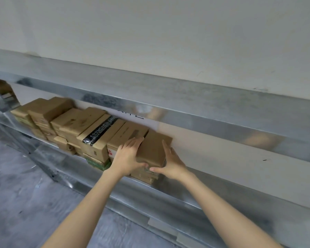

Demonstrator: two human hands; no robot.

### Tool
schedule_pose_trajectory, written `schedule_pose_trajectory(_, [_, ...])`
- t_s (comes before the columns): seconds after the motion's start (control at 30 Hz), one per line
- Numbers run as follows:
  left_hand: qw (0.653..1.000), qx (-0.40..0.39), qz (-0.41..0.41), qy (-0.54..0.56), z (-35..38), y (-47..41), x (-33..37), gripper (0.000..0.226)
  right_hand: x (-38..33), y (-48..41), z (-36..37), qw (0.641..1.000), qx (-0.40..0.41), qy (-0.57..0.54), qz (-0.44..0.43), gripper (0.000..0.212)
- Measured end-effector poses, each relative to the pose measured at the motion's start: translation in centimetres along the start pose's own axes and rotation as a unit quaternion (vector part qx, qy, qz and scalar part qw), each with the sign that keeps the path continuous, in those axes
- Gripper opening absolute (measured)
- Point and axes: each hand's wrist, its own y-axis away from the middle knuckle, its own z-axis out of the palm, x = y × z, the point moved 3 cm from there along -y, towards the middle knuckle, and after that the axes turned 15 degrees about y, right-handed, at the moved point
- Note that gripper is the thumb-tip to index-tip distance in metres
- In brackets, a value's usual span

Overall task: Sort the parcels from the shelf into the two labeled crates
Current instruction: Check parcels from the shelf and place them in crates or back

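A row of brown cardboard parcels (75, 122) is stacked on a metal shelf (168, 196) against the wall. The rightmost top parcel (153, 149) is plain brown and sits on a lower parcel (145, 176). My left hand (128, 156) grips its left side, fingers laid over the top edge, thumb at the front. My right hand (170, 161) holds its right side, fingers straight along the side, thumb under the front edge. No crates are in view.
A parcel with black printed tape (100, 133) stands left of the held one. A metal beam (186, 108) runs above the shelf opening. The shelf right of the parcels (240, 169) is bare. Grey floor (25, 194) lies at the lower left.
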Motion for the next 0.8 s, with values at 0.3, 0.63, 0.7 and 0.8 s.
schedule_pose_trajectory(0.3, [0.998, -0.011, 0.055, -0.014, 1.4, -1.4, -0.6, 0.11, 2.6, -1.0, 0.8, 0.997, -0.015, -0.075, -0.017, 0.117])
schedule_pose_trajectory(0.63, [0.999, -0.045, 0.027, 0.002, 1.4, -2.1, -0.6, 0.114, 2.3, -1.1, 0.4, 0.996, -0.019, -0.089, -0.016, 0.116])
schedule_pose_trajectory(0.7, [0.998, -0.047, 0.027, 0.028, 1.2, -1.9, -0.4, 0.112, 2.0, -0.7, 0.1, 0.995, -0.014, -0.095, -0.013, 0.115])
schedule_pose_trajectory(0.8, [0.996, -0.048, 0.039, 0.07, 0.8, -1.4, 0.3, 0.108, 1.5, 0.3, -0.7, 0.996, -0.007, -0.087, -0.01, 0.115])
